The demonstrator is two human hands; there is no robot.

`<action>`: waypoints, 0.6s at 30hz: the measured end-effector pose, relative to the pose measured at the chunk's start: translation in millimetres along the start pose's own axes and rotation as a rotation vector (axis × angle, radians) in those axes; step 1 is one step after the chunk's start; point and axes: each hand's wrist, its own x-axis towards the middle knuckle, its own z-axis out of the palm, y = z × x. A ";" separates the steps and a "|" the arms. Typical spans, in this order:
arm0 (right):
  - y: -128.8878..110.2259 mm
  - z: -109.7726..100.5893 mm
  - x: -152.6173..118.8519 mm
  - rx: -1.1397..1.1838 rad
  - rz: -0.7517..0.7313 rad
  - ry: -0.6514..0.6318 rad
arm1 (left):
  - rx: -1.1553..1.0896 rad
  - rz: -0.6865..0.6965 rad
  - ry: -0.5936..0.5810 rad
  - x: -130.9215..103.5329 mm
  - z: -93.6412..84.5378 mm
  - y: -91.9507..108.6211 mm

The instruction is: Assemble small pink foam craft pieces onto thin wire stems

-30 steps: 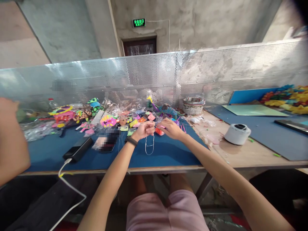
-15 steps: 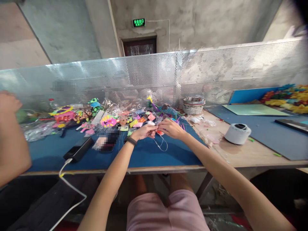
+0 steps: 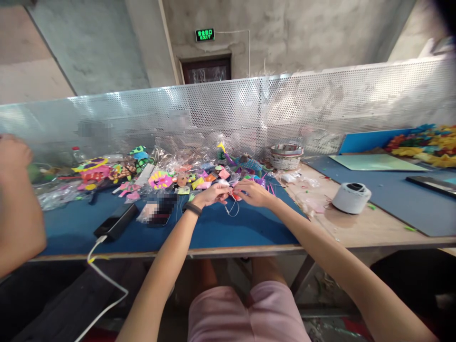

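Note:
My left hand (image 3: 213, 194), a dark band on its wrist, is closed in a pinch over the blue table mat (image 3: 263, 232). Facing it, my right hand (image 3: 253, 193) pinches too, the fingertips of both almost meeting. A thin white string (image 3: 232, 212) hangs in a loop below the fingertips. Between the hands shows a small orange-red piece (image 3: 236, 195), partly covered by fingers; whether it is attached to the string I cannot tell. Just behind my hands lie several small colourful foam pieces (image 3: 201, 183).
A black power bank (image 3: 116, 222) with a white cable and a phone (image 3: 162, 211) lie left. Toys and plastic bags line the perforated metal screen (image 3: 228, 107). A basket (image 3: 286, 156) and a white thread spool (image 3: 351, 198) stand right. Another person's arm (image 3: 17, 199) is at far left.
The string loop has swung a little to the left and grown smaller. My fingers have shifted only slightly, still pinched together.

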 end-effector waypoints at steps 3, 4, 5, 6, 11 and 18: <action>0.2 0.4 -1.4 0.009 0.022 -0.010 | 0.022 -0.002 0.029 -0.2 1.6 0.7; 0.5 1.0 -2.0 0.012 0.034 -0.013 | 0.030 0.000 0.039 -0.3 2.2 0.7; 1.0 1.7 -2.6 0.014 0.044 -0.017 | 0.038 0.003 0.046 -0.3 2.7 0.7; 1.5 2.5 -3.2 0.013 0.054 -0.020 | 0.049 0.008 0.052 -0.3 3.2 0.7; 3.5 5.8 -5.9 0.016 0.109 -0.044 | 0.130 0.042 0.065 -0.1 5.2 0.3; 6.0 7.5 -6.7 0.029 0.120 -0.035 | 0.183 0.074 0.103 0.7 8.5 1.3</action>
